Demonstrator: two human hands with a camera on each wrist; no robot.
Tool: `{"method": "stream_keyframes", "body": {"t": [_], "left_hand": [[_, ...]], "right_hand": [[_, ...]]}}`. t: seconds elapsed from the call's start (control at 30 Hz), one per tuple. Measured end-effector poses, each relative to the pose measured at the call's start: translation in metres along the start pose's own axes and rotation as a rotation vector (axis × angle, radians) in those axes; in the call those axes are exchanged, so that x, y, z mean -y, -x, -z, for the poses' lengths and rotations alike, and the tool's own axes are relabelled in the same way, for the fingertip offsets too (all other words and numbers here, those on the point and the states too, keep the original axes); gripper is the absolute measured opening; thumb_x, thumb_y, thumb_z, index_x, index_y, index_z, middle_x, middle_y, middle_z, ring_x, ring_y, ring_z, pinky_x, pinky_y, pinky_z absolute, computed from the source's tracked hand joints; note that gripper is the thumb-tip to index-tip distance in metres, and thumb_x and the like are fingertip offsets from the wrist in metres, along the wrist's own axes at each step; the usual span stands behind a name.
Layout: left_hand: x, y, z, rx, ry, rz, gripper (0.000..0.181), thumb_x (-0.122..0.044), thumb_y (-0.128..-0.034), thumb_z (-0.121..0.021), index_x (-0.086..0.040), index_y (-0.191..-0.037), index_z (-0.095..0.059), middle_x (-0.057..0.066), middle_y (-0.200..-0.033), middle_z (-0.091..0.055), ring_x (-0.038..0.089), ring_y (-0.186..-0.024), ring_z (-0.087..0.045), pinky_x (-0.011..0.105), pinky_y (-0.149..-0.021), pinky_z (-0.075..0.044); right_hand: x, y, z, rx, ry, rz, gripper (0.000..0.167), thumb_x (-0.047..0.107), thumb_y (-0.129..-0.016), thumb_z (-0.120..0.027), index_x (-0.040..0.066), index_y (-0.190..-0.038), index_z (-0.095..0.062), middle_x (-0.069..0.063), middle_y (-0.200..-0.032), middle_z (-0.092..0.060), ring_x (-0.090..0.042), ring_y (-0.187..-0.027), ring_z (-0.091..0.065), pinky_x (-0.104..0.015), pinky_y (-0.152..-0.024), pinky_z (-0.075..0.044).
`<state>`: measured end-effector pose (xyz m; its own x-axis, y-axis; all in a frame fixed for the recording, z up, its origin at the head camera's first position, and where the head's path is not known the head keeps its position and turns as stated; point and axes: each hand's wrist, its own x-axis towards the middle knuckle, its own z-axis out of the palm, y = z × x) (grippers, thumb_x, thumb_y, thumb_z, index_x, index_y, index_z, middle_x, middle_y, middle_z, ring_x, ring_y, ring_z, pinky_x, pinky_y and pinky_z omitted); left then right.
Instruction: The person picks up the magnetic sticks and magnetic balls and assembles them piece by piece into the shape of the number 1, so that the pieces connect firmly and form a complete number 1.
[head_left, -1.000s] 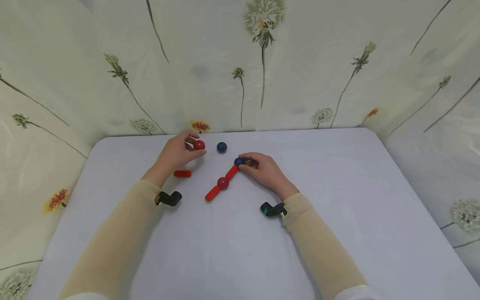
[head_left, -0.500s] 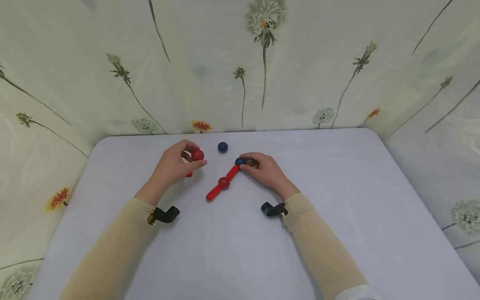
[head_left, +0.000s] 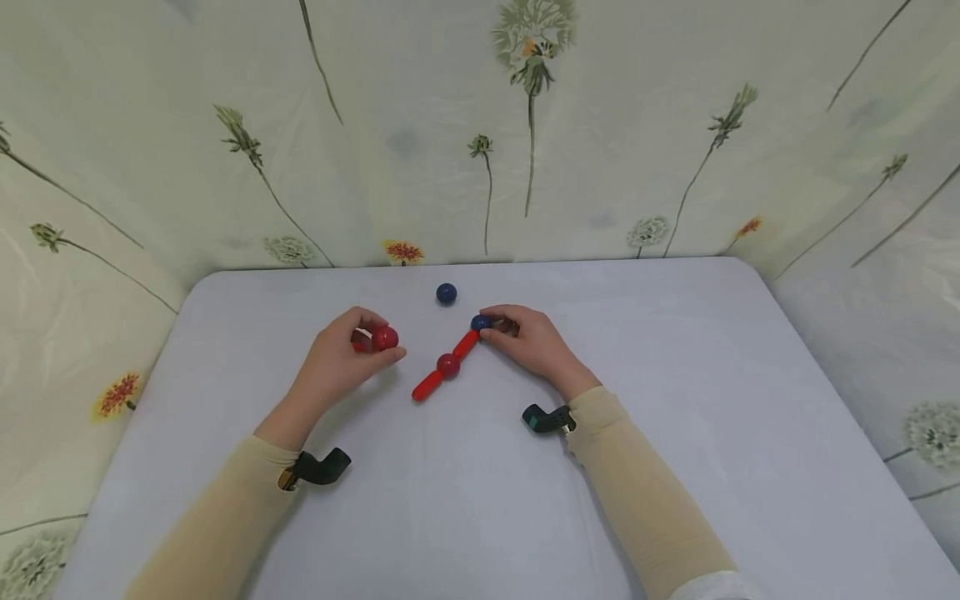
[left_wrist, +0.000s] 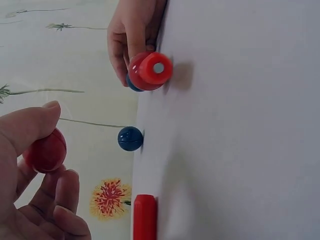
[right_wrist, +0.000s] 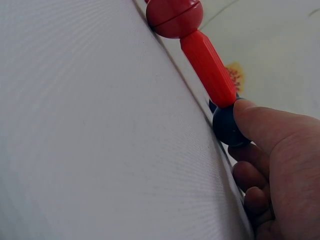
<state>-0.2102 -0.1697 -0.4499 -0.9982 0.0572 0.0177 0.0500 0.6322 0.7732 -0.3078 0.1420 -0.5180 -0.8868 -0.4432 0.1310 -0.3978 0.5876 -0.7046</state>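
Observation:
My left hand pinches a red ball between thumb and fingers, raised above the table. With thumb and fingertips my right hand grips a blue ball at the far end of a straight chain. From that ball the chain runs through a red stick, a second red ball and another red stick. A pale metal disc shows in the near stick's end. In the head view, a loose red stick is mostly hidden behind my left hand.
A loose blue ball lies near the table's back edge, beyond the chain. White cloth covers the table. Behind it hangs a curtain with printed dandelions. Each wrist wears a small black camera.
My left hand has drawn the red ball back toward me and slightly left, passing in front of the loose red stick. The right hand and the chain have stayed in place.

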Motion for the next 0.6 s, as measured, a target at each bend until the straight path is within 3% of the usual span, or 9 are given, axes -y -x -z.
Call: {"method": "stream_keyframes", "body": {"t": [0.2,0.4,0.6], "left_hand": [[0.009,0.015,-0.005,-0.005,-0.023,0.001,0.049,-0.044,-0.0805,-0.081,-0.016,-0.113,-0.058,-0.001,-0.101,-0.063,0.019,-0.091,-0.059,0.036,-0.070,-0.051],[0.014,0.028,-0.011,0.002,-0.042,0.041,0.047,-0.043,-0.0800,-0.081,-0.018,-0.111,-0.058,-0.004,-0.108,-0.063,0.018,-0.093,-0.059,0.035,-0.071,-0.051],[0.017,0.040,-0.018,0.017,-0.087,0.079,0.044,-0.044,-0.0789,-0.082,-0.018,-0.107,-0.059,-0.003,-0.092,-0.064,0.018,-0.089,-0.059,0.035,-0.072,-0.050]], "right_hand": [[0.000,0.000,0.001,0.003,-0.003,0.006,0.040,0.044,-0.092,-0.069,0.026,-0.128,-0.066,0.008,-0.109,-0.066,-0.011,-0.089,-0.060,-0.033,-0.080,-0.051],[0.001,0.000,0.001,0.000,-0.007,0.001,0.041,0.045,-0.092,-0.068,0.026,-0.127,-0.066,0.008,-0.108,-0.066,-0.011,-0.089,-0.060,-0.033,-0.080,-0.051],[0.000,0.000,0.000,0.002,-0.007,-0.003,0.040,0.044,-0.092,-0.069,0.026,-0.127,-0.067,0.008,-0.108,-0.066,-0.010,-0.089,-0.060,-0.033,-0.079,-0.050]]}}
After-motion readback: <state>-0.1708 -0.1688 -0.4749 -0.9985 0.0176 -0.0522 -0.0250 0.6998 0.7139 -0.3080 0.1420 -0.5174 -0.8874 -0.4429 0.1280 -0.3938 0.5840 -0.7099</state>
